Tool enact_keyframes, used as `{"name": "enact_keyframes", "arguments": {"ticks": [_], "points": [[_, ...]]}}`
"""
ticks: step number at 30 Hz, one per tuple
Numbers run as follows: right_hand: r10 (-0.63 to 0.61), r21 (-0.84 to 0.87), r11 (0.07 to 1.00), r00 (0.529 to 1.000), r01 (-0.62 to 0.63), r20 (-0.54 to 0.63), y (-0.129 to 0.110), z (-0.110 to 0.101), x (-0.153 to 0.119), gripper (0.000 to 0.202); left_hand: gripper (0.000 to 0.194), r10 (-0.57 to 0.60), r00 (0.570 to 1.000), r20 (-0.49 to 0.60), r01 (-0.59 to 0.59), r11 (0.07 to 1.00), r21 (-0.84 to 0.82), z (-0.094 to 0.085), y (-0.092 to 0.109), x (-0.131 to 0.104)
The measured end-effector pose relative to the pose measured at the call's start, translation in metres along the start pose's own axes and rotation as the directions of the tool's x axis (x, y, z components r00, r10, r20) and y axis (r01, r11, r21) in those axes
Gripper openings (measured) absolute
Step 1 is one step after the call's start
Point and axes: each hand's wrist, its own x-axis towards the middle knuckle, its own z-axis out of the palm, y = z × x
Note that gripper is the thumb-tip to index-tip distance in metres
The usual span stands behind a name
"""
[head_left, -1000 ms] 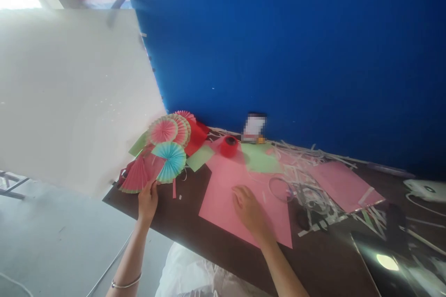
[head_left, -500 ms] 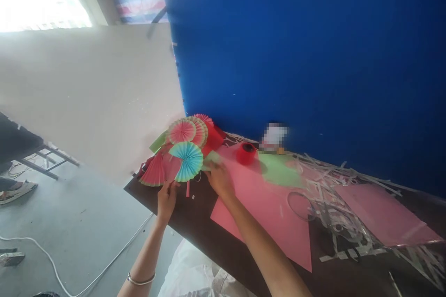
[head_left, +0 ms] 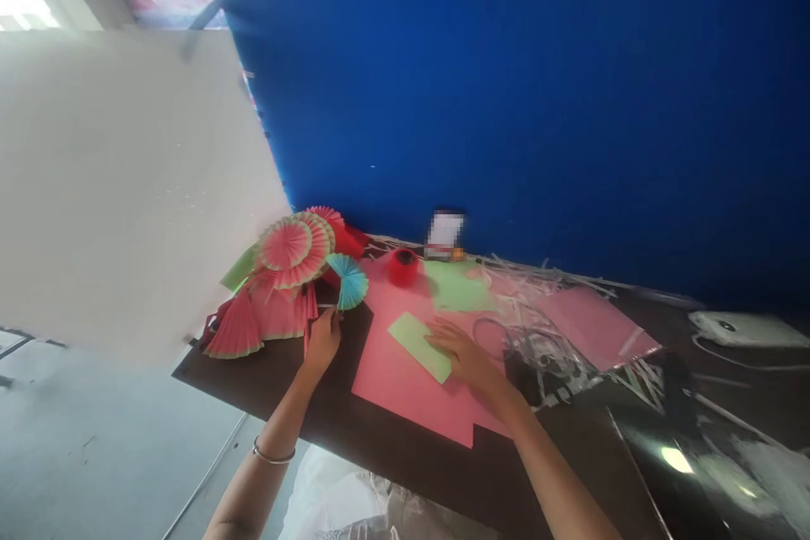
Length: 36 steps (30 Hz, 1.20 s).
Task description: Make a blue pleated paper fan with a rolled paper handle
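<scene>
My left hand (head_left: pixel 325 342) is closed on the lower end of a blue pleated paper fan (head_left: pixel 350 280), which opens only part of a circle. Under the spread fingers of my right hand (head_left: pixel 465 354) is a light green strip of paper (head_left: pixel 414 342), touched at its right side. That strip lies over large pink paper sheets (head_left: pixel 405 401). Left of the blue fan sits a heap of pink pleated paper rosettes (head_left: pixel 284 245) with green edges. A half-opened pink fan (head_left: pixel 235 329) rests below them at the table's left corner.
A red roll (head_left: pixel 403 268) stands on the pink sheets, beside green paper (head_left: pixel 459 287). Paper shreds (head_left: pixel 544 354) and a pink packet (head_left: pixel 598 325) lie to the right. Farther right is a white device (head_left: pixel 747 329) with a cord. A blue panel (head_left: pixel 506 101) rises behind the dark table (head_left: pixel 392 439).
The view has turned rightward. My right hand has moved away from the blue fan, bringing the green strip over the pink sheets. The blue fan now spans a narrower arc in my left hand.
</scene>
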Motion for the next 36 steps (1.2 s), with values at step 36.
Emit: {"name": "enact_keyframes", "arguments": {"ticks": [36], "points": [[-0.071,-0.364,0.930,0.995,0.043,-0.065,0.007,0.057,-0.068,0.057,0.029,0.509,0.839,0.193,-0.542,0.815,0.205,0.007,0.013,-0.059]]}}
